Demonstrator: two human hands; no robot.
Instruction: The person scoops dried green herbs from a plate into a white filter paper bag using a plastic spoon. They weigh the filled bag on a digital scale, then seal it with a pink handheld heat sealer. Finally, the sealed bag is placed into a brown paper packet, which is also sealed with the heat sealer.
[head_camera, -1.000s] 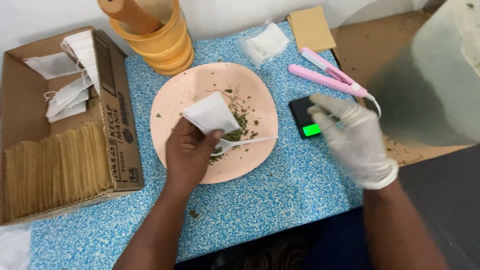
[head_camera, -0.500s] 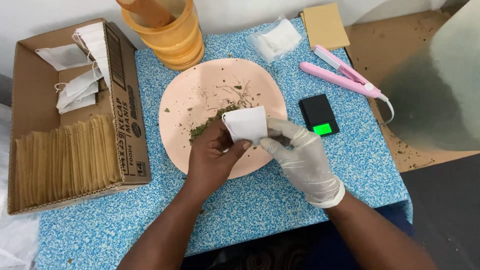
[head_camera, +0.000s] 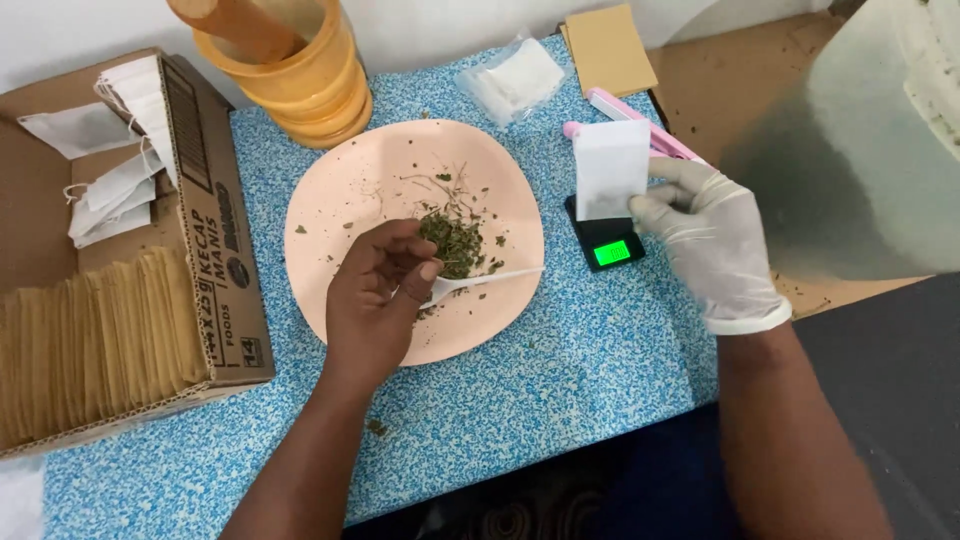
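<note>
My bare left hand (head_camera: 375, 300) hovers over a pink plate (head_camera: 340, 190), fingers curled and pinched on one end of a white plastic spoon (head_camera: 495, 277). The spoon lies beside a small heap of dried green herbs (head_camera: 455, 240) on the plate. My gloved right hand (head_camera: 715, 240) holds a white paper sachet (head_camera: 610, 170) upright by its lower right corner. The sachet hangs just above a small black scale (head_camera: 610, 245) with a lit green display.
A stack of orange bowls with a wooden pestle (head_camera: 300, 70) stands behind the plate. At left, a cardboard box (head_camera: 215, 250) holds brown envelopes (head_camera: 90, 330) and white sachets. A pink sealer (head_camera: 620, 110), a plastic bag of sachets (head_camera: 515, 80), a brown packet (head_camera: 608, 50) and a large pale container (head_camera: 860, 150) are at right.
The sachet passed from my left hand to my gloved right hand and moved right, over the scale. My left hand dropped onto the spoon on the plate.
</note>
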